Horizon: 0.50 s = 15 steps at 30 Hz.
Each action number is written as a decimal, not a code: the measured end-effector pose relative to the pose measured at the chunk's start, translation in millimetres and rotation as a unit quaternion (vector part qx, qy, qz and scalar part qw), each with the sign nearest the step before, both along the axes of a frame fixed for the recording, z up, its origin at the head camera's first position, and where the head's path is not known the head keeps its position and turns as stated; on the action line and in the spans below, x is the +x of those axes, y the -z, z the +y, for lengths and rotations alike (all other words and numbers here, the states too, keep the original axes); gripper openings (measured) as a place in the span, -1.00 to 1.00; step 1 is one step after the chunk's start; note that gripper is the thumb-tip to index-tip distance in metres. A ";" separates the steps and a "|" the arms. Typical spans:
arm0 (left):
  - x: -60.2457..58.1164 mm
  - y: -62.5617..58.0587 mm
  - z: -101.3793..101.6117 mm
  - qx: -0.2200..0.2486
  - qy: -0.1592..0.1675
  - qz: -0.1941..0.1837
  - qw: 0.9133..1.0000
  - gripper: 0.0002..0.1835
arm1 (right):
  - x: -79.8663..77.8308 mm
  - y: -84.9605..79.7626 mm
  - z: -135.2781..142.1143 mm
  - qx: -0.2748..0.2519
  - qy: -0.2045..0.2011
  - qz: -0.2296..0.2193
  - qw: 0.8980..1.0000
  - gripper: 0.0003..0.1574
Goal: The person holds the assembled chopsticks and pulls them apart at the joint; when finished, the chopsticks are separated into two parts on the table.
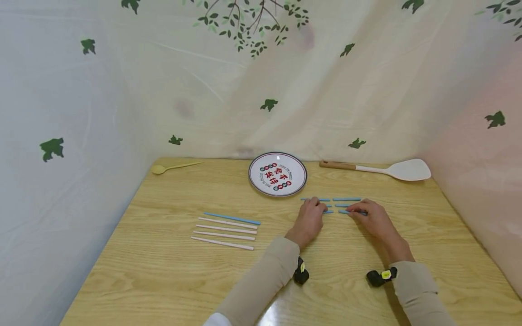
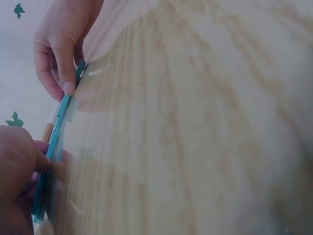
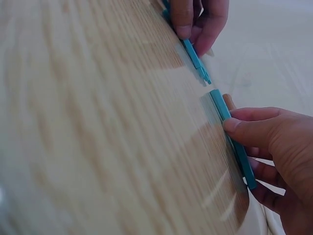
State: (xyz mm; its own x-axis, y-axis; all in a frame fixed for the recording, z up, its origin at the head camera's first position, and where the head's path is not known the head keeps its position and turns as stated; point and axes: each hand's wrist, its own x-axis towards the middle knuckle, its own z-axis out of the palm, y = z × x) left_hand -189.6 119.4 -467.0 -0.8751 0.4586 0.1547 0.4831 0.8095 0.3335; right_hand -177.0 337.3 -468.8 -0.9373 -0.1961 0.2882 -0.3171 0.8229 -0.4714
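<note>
Short blue chopstick sections lie in two columns in the head view, including a far right section (image 1: pixel 346 199). My left hand (image 1: pixel 306 222) is over the left column, thumb and fingers pinching the nearest left chopstick section (image 1: pixel 329 212). My right hand (image 1: pixel 374 220) pinches the nearest right chopstick section (image 1: pixel 343 212) between thumb and fingers. In the right wrist view, the left section (image 3: pixel 191 55) shows a narrow stepped tip pointing at the blunt end of the right section (image 3: pixel 242 159). A small gap separates them, roughly in line. My left fingers partly cover their column.
To the left lie a long blue chopstick (image 1: pixel 232 218) and several pale chopsticks (image 1: pixel 224 236) in a row. Along the back are a yellow spoon (image 1: pixel 160 169), a round printed plate (image 1: pixel 258 183) and a white spatula (image 1: pixel 409 170) with a wooden handle, near the cloth wall (image 1: pixel 220 122).
</note>
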 end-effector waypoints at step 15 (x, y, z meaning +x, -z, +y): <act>1.0 -1.4 0.3 -0.013 0.000 0.005 1.000 -0.72 | 0.6 -0.9 -0.8 -0.005 -0.009 0.019 1.000 -0.85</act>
State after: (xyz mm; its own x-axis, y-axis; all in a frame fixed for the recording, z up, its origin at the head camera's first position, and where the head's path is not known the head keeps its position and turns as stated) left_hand -188.6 119.6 -465.7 -0.8739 0.4621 0.1507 0.4857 0.8182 0.3077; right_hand -176.4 336.5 -467.9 -0.9222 -0.2102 0.3247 -0.3495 0.8124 -0.4667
